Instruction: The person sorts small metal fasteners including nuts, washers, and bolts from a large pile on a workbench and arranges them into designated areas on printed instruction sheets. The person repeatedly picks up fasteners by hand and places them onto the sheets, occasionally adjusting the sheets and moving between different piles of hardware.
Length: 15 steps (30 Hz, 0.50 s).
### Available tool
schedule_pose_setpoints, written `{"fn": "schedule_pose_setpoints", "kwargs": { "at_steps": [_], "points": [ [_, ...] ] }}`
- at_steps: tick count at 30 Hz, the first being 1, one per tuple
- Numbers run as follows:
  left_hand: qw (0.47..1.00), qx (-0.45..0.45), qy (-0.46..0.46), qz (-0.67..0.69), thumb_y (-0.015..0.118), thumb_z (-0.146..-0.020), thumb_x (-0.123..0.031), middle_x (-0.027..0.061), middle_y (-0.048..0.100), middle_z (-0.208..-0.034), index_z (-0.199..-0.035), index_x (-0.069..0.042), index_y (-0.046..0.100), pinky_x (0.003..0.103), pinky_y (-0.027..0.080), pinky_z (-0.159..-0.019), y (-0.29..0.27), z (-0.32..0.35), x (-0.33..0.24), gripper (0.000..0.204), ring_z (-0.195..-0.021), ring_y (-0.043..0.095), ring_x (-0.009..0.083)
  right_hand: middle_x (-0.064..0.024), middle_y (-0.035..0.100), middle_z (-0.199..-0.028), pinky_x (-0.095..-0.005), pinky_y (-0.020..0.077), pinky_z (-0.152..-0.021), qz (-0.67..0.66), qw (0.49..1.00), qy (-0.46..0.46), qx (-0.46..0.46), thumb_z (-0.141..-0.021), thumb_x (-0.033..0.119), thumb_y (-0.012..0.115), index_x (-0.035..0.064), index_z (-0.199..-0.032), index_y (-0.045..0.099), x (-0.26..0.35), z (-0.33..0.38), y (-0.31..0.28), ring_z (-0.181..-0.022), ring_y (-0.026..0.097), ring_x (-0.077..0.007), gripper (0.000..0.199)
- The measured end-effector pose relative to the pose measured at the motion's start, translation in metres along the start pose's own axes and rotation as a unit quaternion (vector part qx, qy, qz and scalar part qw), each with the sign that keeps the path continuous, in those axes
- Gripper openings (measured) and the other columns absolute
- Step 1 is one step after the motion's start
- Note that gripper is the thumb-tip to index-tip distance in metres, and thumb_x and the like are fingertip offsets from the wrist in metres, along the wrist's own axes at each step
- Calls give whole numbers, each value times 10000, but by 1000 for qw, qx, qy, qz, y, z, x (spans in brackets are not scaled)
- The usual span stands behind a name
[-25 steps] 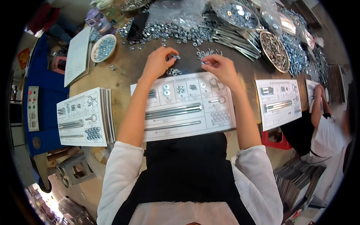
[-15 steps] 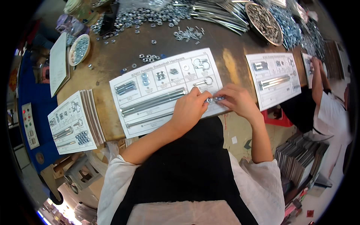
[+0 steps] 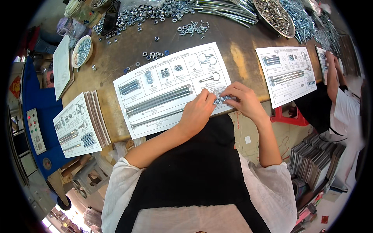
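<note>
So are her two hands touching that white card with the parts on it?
Touching: the head view shows the left hand and right hand resting on the card, fingertips among small nuts.

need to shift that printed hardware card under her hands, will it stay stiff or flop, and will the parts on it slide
The hardware card looks thin, so it would probably bend if lifted by one edge. The nuts sit loose between left hand and right hand, likely to roll off.

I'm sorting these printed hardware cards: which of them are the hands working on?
The middle card, directly before the person: both the left hand and right hand press nuts at its lower right corner; the others lie untouched.
</note>
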<state>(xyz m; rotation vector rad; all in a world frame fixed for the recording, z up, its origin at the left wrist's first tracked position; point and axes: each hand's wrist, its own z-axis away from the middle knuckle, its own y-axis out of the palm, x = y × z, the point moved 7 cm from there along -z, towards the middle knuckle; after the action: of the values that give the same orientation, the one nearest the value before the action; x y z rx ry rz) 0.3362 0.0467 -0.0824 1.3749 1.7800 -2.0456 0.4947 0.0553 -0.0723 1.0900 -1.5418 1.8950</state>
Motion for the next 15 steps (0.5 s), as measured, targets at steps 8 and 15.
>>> {"fn": "schedule_pose_setpoints", "kwargs": {
  "at_steps": [8, 15],
  "points": [
    [984, -135, -114, -1, 700, -887, -183, 121, 617, -972, -1054, -72, 684, 437, 531, -777, -110, -32, 78, 200, -869, 656, 323, -76, 648, -970, -350, 525, -746, 3, 996, -60, -68, -853, 39, 715, 89, -1061, 720, 40, -35, -14, -819, 634, -238, 214],
    [971, -93, -190, -109, 721, -854, -138, 117, 623, -974, -1079, -94, 706, 429, 525, -803, -150, -55, 159, 229, -909, 655, 306, -105, 652, -1038, -378, 548, -812, 40, 981, -182, -59, -862, -32, 610, 51, -1051, 690, 74, -186, 61, -907, 669, -276, 222]
  ]
}}
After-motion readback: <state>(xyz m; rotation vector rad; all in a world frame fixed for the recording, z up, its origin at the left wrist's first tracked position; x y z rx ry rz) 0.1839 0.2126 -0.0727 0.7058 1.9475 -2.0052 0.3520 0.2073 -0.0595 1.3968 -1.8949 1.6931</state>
